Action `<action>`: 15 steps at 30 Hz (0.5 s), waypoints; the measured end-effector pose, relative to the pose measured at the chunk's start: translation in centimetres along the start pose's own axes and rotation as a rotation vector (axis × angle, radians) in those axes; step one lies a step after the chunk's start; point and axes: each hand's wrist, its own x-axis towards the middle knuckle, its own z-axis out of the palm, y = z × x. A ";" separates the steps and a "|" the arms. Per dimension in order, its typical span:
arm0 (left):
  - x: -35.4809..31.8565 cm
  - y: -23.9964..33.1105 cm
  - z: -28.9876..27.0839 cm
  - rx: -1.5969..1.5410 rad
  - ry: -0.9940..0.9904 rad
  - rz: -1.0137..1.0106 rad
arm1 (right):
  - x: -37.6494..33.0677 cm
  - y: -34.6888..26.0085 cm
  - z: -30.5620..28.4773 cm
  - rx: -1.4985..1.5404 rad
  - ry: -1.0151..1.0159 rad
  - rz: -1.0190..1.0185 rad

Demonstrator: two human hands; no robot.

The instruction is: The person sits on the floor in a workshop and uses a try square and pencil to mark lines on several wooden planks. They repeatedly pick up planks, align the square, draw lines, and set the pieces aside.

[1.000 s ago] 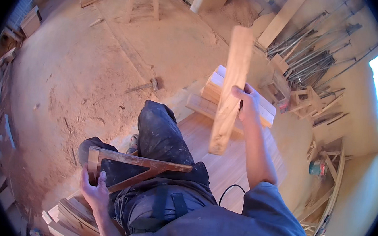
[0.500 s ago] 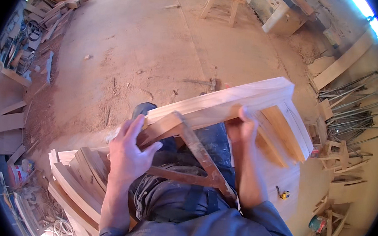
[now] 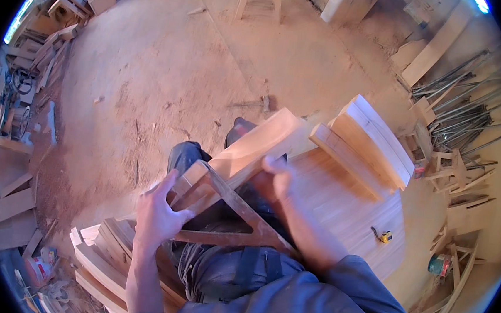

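A pale wooden piece is held over my lap, tilted up toward the right, its far end smeared by motion. My left hand grips its near end, the thumb on one side and the fingers on the other. My right hand, slightly blurred, is closed on the piece farther along, with its thumb on the upper side. A brown wooden triangular frame, like a set square, lies over my lap with its upper corner against the held piece near my left hand.
On the board surface to my right lie several shaped wooden pieces and a yellow tape measure. Curved wooden pieces are stacked at my left. A hammer lies on the dusty floor. Metal rods lean at the right wall.
The held wooden piece has swung from lying nearly across to a steeper tilt and come away from the pieces at the right. My right hand has moved left, and the view has shifted.
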 end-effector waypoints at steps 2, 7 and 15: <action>-0.3 0.0 0.4 -0.011 0.051 -0.104 | 0.8 -2.6 -1.5 -0.071 0.014 -0.097; -1.4 -0.8 3.0 0.139 0.032 -0.045 | 0.8 -4.6 -5.4 -0.038 0.274 -0.177; 1.5 -2.7 3.5 0.009 -0.064 0.015 | 1.2 -5.2 -8.1 -0.346 0.446 -0.154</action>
